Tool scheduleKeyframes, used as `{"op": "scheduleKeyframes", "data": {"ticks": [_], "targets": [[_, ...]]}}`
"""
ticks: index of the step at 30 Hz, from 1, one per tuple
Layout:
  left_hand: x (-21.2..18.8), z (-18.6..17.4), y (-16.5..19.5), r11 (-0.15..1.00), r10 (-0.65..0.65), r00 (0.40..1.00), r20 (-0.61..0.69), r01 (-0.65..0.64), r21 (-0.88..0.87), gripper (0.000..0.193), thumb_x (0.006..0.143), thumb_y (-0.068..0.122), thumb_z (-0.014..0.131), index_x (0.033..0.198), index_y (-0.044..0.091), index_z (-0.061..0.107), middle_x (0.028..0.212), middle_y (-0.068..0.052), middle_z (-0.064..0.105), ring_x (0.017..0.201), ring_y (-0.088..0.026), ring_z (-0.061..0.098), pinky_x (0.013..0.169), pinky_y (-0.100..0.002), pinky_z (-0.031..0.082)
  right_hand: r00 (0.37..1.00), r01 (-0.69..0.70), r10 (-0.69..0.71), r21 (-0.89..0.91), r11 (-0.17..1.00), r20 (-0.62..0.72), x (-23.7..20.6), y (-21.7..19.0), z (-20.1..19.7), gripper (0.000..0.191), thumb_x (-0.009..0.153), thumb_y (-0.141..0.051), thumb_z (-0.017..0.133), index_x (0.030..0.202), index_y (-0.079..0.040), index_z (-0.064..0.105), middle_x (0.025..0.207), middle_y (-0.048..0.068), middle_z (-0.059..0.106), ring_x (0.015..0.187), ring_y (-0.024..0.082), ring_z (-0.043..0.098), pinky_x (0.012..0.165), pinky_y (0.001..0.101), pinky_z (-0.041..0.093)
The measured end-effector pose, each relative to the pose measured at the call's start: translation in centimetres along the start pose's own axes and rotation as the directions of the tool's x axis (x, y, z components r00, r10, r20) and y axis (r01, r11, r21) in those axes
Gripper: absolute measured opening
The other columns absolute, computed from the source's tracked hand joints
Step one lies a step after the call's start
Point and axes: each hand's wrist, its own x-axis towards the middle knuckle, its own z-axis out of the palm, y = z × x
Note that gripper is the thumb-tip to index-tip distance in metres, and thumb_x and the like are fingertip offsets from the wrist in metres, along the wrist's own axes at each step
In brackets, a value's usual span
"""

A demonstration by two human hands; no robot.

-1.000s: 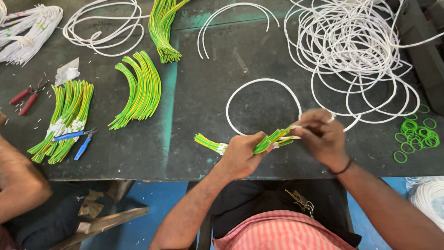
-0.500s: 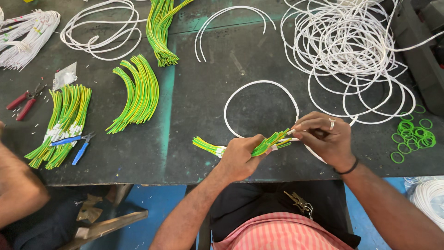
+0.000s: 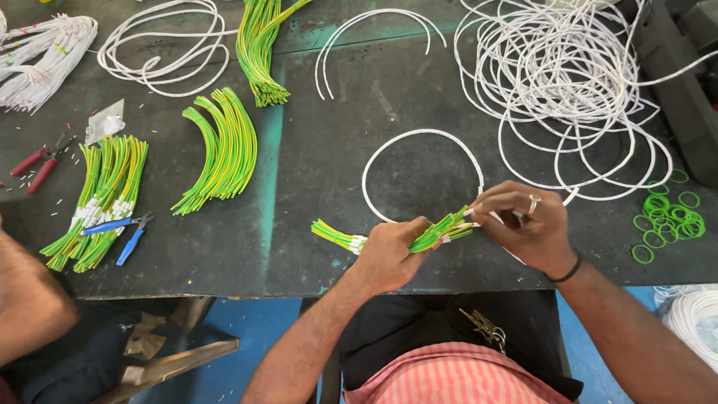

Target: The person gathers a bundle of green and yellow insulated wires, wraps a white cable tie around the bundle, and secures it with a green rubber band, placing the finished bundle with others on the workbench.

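The short bundle of green-and-yellow insulated wires lies clamped in the left hand, its position barely changed from a second ago, so the work on its end continues. The right hand pinches the bundle's white-tipped end. Beyond both hands, a loop of white cord rests on the dark worn workbench; green rubber rings lie right of the right hand, blue-handled pliers far left.

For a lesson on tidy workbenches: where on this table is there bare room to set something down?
Bare table lies between the curved green-yellow wire bundle and the white wire ring, down to the front edge left of the hands. It is crowded top right under the white wire tangle and on the left around the blue pliers.
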Motion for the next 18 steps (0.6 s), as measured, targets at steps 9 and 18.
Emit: {"op": "scheduleKeyframes", "data": {"ticks": [9, 18], "targets": [[0.0, 0.2, -0.1, 1.0, 0.007, 1.0, 0.005, -0.007, 0.006, 0.017, 0.096, 0.024, 0.067, 0.104, 0.009, 0.065, 0.08, -0.014, 0.069, 0.078, -0.038, 0.07, 0.065, -0.047, 0.051, 0.916, -0.386, 0.365, 0.124, 0.914, 0.164, 0.3, 0.3, -0.4, 0.008, 0.087, 0.001, 0.079, 0.092, -0.004, 0.077, 0.08, 0.003, 0.071, 0.06, -0.001, 0.049, 0.049, 0.019, 0.035], [-0.2, 0.9, -0.9, 0.998, 0.01, 1.0, 0.023, -0.011, 0.06, 0.018, 0.093, 0.02, 0.067, 0.107, 0.009, 0.063, 0.083, -0.014, 0.07, 0.083, -0.038, 0.071, 0.068, -0.048, 0.051, 0.919, -0.328, 0.289, 0.111, 0.938, 0.267, 0.6, -1.0, -0.2, 0.016, 0.082, 0.002, 0.076, 0.096, -0.005, 0.079, 0.085, 0.0, 0.073, 0.056, 0.0, 0.045, 0.046, 0.0208, 0.033]]}}
